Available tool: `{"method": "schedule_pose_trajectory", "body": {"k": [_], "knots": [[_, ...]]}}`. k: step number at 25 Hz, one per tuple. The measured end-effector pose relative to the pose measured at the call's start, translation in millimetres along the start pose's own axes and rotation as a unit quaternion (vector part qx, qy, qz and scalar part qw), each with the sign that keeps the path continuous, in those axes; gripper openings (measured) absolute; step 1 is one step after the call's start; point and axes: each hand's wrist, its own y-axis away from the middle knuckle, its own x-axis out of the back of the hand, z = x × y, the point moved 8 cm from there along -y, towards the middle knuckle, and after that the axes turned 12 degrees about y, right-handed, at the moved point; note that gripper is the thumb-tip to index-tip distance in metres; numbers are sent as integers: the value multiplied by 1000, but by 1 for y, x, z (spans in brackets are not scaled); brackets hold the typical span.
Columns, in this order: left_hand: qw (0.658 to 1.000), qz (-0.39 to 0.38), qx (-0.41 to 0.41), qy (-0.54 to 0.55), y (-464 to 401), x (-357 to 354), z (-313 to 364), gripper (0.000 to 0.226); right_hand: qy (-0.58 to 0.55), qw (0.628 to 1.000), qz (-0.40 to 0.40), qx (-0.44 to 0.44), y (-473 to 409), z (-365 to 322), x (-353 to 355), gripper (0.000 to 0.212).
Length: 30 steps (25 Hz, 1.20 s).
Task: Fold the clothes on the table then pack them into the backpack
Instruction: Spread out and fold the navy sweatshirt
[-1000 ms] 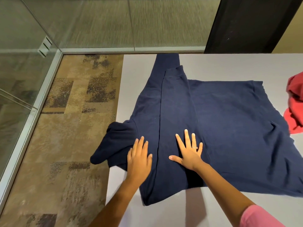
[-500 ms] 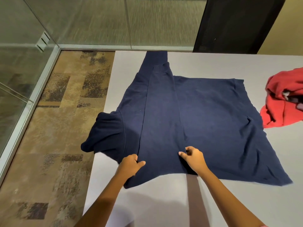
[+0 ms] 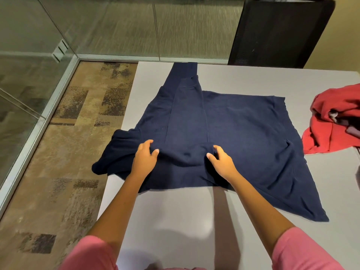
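left hand (image 3: 145, 159) fingers curled, gripping | right hand (image 3: 221, 161) same

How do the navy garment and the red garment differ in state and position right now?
The navy garment is spread mostly flat across the table, one part hanging off its left edge; the red garment sits crumpled in a heap at the right. The left hand and right hand both have a grip on a navy fold; nothing touches the red one. The navy one shows whole, the red one is cut by the frame. Both lie on the table.
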Motion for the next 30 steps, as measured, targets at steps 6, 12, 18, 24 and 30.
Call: {"method": "schedule_pose_trajectory", "body": {"k": [6,12,18,24,30], "knots": [[995,45,88,-17,56,31,-80,34,147,984,92,-30,30,80,26,52],[998,2,62,-13,88,12,-93,19,292,952,89,-14,72,173,47,81],[994,69,44,79,99,24,-83,22,356,915,162,-96,98,249,97,46],[968,54,99,225,89,28,-101,15,378,903,144,-146,109,292,152,23],[992,75,36,-89,80,40,-101,20,488,860,27,-148,103,317,170,41]]}}
